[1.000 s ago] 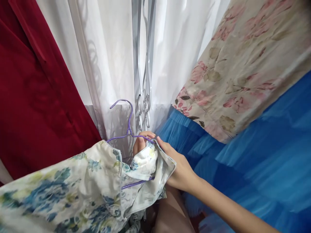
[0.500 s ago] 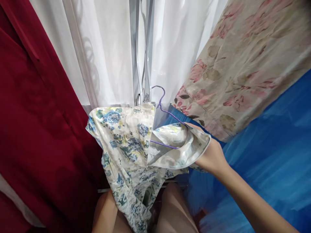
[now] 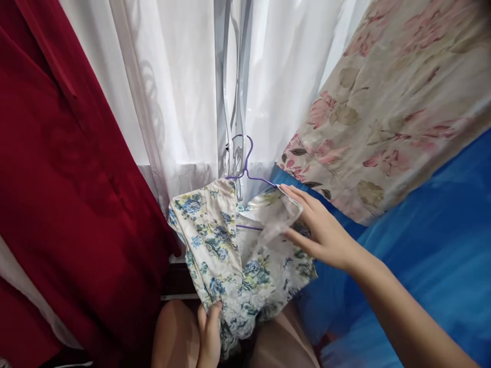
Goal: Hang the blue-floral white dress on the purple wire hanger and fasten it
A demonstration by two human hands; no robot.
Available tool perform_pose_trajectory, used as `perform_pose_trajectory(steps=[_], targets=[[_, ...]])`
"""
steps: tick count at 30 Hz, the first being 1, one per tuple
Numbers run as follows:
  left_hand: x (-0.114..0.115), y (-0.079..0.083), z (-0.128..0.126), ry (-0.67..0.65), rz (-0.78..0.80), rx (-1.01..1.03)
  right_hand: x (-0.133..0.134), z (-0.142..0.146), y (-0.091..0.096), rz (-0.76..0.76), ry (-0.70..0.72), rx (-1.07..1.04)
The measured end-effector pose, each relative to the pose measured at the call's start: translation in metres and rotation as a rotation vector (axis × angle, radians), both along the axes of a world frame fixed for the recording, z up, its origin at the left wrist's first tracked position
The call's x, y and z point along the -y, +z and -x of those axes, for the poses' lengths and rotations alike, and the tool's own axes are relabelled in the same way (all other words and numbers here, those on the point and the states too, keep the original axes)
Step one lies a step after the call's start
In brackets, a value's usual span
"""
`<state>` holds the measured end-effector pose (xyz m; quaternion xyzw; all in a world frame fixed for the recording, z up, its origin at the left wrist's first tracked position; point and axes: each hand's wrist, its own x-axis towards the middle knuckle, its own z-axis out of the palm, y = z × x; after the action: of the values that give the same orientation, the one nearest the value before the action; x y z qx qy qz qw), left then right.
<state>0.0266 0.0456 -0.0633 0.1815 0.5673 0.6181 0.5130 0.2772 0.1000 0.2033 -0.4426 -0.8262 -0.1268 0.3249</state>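
A sleeveless blouse point(image 3: 215, 240), white with blue and yellow-green flowers, hangs on a purple wire hanger point(image 3: 248, 158). Its left shoulder covers one end of the hanger, and the other shoulder is partly folded open, baring some of the lower bar. My left hand point(image 3: 210, 329) is closed on the blouse's lower left side, thumb on top. At the blouse's right shoulder, my right hand point(image 3: 326, 232) has its thumb and fingers spread apart, touching the armhole edge near the hanger's end. The cloth there is blurred.
White hangers point(image 3: 232, 102) hang behind, in front of white curtains point(image 3: 180, 92). Dark red cloth point(image 3: 76, 179) hangs at left. At right are a pink-flowered beige cloth point(image 3: 368, 117) and blue fabric point(image 3: 422, 245). My bare knees point(image 3: 174, 332) are below.
The right shoulder of the blouse has moved in over the hanger's end, and my right hand has come out from behind it. The blouse's front has turned flatter towards me; my left thumb now shows.
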Motion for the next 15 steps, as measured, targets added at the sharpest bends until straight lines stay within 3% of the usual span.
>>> perform_pose_trajectory(steps=[4,7,10,12,15], targets=[[0.001,-0.022,-0.001,0.003,-0.052,0.043,-0.018,0.038,-0.006,-0.032,0.062,-0.26],[0.011,-0.031,-0.009,-0.012,0.001,0.04,-0.016,0.072,-0.011,0.085,0.322,-0.378],[0.018,-0.027,-0.013,0.021,0.052,0.025,0.0,0.093,-0.029,0.099,0.535,-0.407],[0.018,-0.021,-0.011,0.071,0.051,0.005,0.011,0.093,-0.053,0.038,0.48,-0.534],[0.014,-0.011,-0.009,0.121,-0.021,-0.006,0.013,0.077,-0.093,-0.013,0.101,-0.902]])
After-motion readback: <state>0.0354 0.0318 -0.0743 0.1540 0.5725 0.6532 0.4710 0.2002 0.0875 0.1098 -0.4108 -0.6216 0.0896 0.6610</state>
